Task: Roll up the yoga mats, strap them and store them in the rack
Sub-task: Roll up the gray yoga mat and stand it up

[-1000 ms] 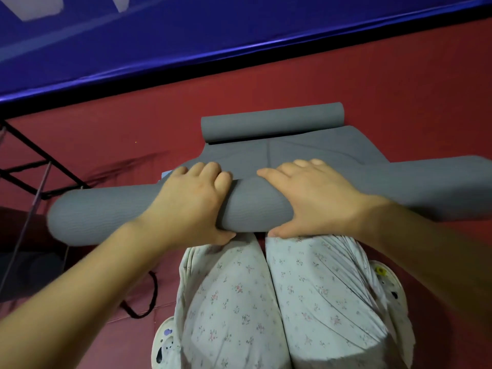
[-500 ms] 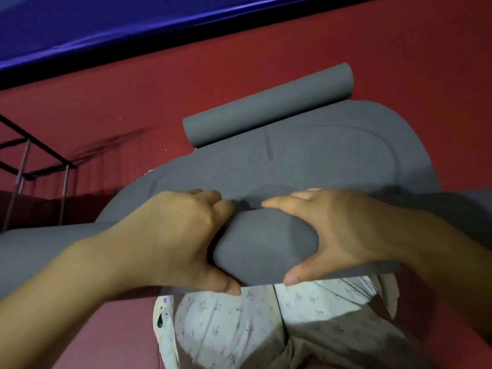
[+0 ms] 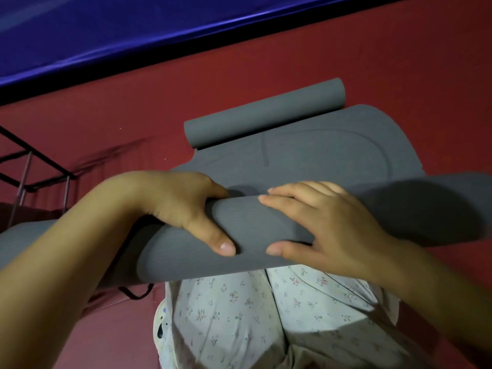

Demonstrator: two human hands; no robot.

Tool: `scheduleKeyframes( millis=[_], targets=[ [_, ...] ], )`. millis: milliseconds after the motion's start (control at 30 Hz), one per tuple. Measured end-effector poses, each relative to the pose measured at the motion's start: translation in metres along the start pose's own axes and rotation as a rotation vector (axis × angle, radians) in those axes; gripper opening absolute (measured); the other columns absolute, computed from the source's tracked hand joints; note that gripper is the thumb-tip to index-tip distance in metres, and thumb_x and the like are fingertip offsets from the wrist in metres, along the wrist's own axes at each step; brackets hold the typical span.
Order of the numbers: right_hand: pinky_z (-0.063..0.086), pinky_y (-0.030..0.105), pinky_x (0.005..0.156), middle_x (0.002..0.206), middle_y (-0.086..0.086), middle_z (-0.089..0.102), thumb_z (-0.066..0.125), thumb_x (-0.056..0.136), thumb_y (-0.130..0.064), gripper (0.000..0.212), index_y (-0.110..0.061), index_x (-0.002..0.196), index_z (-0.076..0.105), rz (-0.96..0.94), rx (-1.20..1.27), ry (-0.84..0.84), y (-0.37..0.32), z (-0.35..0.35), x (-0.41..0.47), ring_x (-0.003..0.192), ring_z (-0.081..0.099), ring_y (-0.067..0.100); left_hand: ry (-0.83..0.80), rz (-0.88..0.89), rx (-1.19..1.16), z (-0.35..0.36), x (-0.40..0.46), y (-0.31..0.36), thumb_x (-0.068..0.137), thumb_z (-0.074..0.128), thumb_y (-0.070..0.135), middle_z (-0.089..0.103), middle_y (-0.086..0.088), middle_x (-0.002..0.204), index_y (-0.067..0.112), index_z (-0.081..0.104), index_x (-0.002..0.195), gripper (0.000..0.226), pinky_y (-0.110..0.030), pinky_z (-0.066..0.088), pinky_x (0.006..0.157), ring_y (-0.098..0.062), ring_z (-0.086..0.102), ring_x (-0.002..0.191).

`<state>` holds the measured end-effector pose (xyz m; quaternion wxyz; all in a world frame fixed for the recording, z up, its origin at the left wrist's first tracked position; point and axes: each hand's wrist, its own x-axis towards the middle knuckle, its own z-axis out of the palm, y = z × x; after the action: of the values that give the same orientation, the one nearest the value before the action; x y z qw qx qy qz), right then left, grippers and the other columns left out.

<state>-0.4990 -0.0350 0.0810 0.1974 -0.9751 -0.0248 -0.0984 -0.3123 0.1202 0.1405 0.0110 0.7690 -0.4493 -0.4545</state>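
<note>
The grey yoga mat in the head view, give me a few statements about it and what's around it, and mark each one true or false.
1. Both hands are on the big roll of the grey yoga mat. True: the left hand and the right hand grip it side by side.
2. The mat is fully rolled up. False: a flat stretch still lies on the red floor.
3. The far end of the mat curls into a small roll. True.
4. A strap is fastened around the big roll. False: none shows on it.
5. The metal rack stands at the right edge. False: it is at the left edge.
</note>
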Motion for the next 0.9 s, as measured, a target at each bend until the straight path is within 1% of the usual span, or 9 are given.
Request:
scheduleKeyframes(
  millis=[133, 233, 300, 367, 433, 533, 667, 833, 900],
  targets=[
    [0.034, 0.025, 0.095, 0.122, -0.007, 0.060, 0.045, 0.076, -0.074, 0.072, -0.024, 0.127, 0.058, -0.006, -0.009, -0.001, 0.004, 0.001, 0.008, 0.111, 0.054, 0.010, -0.045, -0.031, -0.048, -0.005, 0.003, 0.000, 0.052, 0.082, 0.059, 0.070, 0.021, 0.095, 0.038, 0.064, 0.102, 0.058, -0.028, 0.053, 0.087, 0.003, 0.065, 0.087],
    [0.039, 0.026, 0.093, 0.120, -0.010, 0.061, 0.048, 0.073, -0.076, 0.072, -0.026, 0.124, 0.060, -0.005, 0.016, 0.046, 0.007, 0.001, 0.010, 0.110, 0.055, 0.008, 0.038, -0.039, 0.024, -0.003, -0.001, 0.004, 0.050, 0.078, 0.064, 0.062, 0.027, 0.106, 0.043, 0.056, 0.113, 0.070, -0.013, 0.046, 0.086, 0.010, 0.057, 0.097],
    [0.041, 0.027, 0.092, 0.117, -0.011, 0.062, 0.048, 0.072, -0.075, 0.071, -0.027, 0.123, 0.060, 0.002, 0.034, 0.055, 0.009, 0.000, 0.013, 0.108, 0.056, 0.008, 0.169, -0.014, 0.168, -0.001, -0.006, 0.008, 0.047, 0.069, 0.072, 0.048, 0.030, 0.120, 0.046, 0.042, 0.131, 0.092, -0.012, 0.038, 0.088, 0.009, 0.048, 0.108],
    [0.041, 0.027, 0.094, 0.115, -0.013, 0.061, 0.048, 0.071, -0.076, 0.072, -0.029, 0.124, 0.059, 0.016, 0.065, 0.022, 0.012, -0.003, 0.019, 0.107, 0.055, 0.007, 0.318, -0.040, 0.337, 0.006, -0.016, 0.011, 0.049, 0.058, 0.079, 0.040, 0.025, 0.129, 0.042, 0.032, 0.141, 0.103, -0.018, 0.037, 0.090, 0.000, 0.043, 0.118],
    [0.039, 0.026, 0.097, 0.117, -0.018, 0.056, 0.041, 0.067, -0.081, 0.076, -0.036, 0.127, 0.053, 0.073, 0.084, -0.101, 0.014, -0.009, 0.030, 0.111, 0.050, 0.004, 0.528, 0.007, 0.503, 0.016, -0.023, 0.012, 0.058, 0.049, 0.082, 0.047, 0.012, 0.128, 0.032, 0.039, 0.140, 0.096, -0.028, 0.046, 0.089, -0.014, 0.052, 0.115],
    [0.038, 0.027, 0.102, 0.121, -0.024, 0.051, 0.039, 0.057, -0.091, 0.087, -0.044, 0.129, 0.046, 0.158, 0.135, -0.273, 0.019, -0.017, 0.045, 0.116, 0.045, -0.001, 0.777, 0.208, 0.596, 0.034, -0.027, 0.012, 0.073, 0.045, 0.061, 0.063, -0.004, 0.105, 0.016, 0.062, 0.119, 0.067, -0.041, 0.056, 0.067, -0.028, 0.065, 0.086],
    [0.036, 0.023, 0.103, 0.124, -0.025, 0.053, 0.040, 0.052, -0.084, 0.085, -0.043, 0.125, 0.052, 0.213, 0.250, -0.311, 0.024, -0.024, 0.059, 0.117, 0.047, -0.003, 0.773, 0.159, 0.582, 0.057, -0.023, 0.017, 0.072, 0.048, 0.063, 0.064, -0.010, 0.106, 0.011, 0.063, 0.117, 0.070, -0.044, 0.057, 0.069, -0.033, 0.065, 0.086],
    [0.039, 0.022, 0.101, 0.119, -0.028, 0.058, 0.042, 0.055, -0.084, 0.079, -0.041, 0.118, 0.059, 0.212, 0.295, -0.343, 0.034, -0.026, 0.074, 0.112, 0.049, -0.010, 0.794, 0.085, 0.658, 0.058, -0.007, 0.014, 0.048, 0.085, 0.054, 0.066, -0.020, 0.106, 0.000, 0.061, 0.117, 0.090, -0.047, 0.056, 0.072, -0.039, 0.067, 0.085],
    [0.040, 0.021, 0.100, 0.117, -0.027, 0.059, 0.040, 0.056, -0.083, 0.077, -0.040, 0.118, 0.060, 0.206, 0.288, -0.357, 0.035, -0.026, 0.079, 0.110, 0.050, -0.010, 0.778, 0.097, 0.633, 0.052, -0.003, 0.011, 0.047, 0.085, 0.055, 0.066, -0.018, 0.104, 0.003, 0.061, 0.117, 0.091, -0.046, 0.056, 0.070, -0.037, 0.067, 0.083]
  ],
)
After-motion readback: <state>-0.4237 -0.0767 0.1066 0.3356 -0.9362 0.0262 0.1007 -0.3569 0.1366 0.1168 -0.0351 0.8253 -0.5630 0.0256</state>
